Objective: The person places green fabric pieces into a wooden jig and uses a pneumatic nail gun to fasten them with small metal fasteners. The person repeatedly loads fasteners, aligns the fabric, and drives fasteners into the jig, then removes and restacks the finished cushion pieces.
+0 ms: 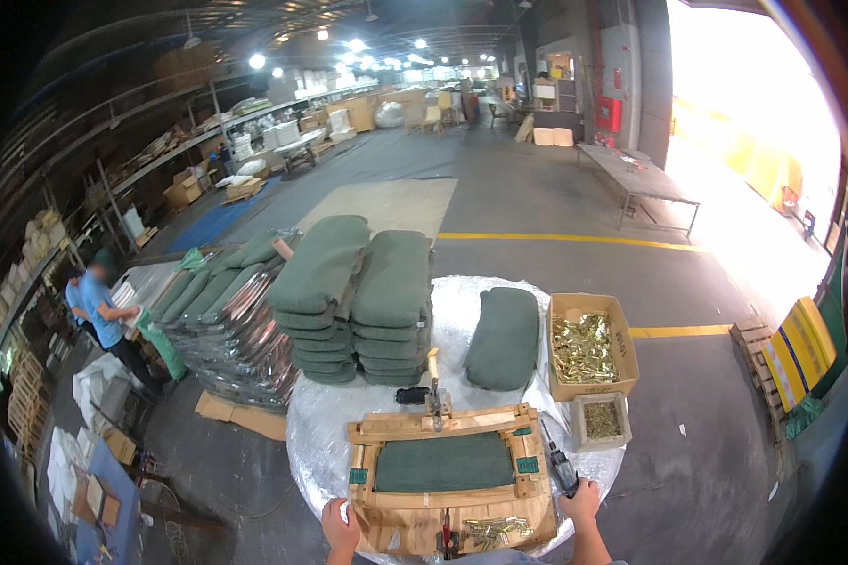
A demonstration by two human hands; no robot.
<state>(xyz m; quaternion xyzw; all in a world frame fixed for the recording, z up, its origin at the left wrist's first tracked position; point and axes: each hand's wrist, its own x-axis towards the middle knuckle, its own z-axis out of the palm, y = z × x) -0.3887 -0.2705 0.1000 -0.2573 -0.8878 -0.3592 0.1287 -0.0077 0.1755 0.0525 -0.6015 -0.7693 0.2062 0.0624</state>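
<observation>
A wooden frame jig lies on the round table in front of me, with a dark green cushion set in its middle. My left hand is at the jig's near left corner, fingers slightly bent and thumb apart; no held thing shows in it. Closed around the rear end of a dark power screwdriver is my right hand, beside the jig's right edge. The tool's long bit points away from me. Several brass-coloured bolts lie on the jig's near board. Toggle clamps sit at its far and near sides.
Tall stacks of green cushions stand at the table's far left; a single cushion lies farther right. A cardboard box of metal fittings and a smaller tray stand at the right. Two people are away to the left.
</observation>
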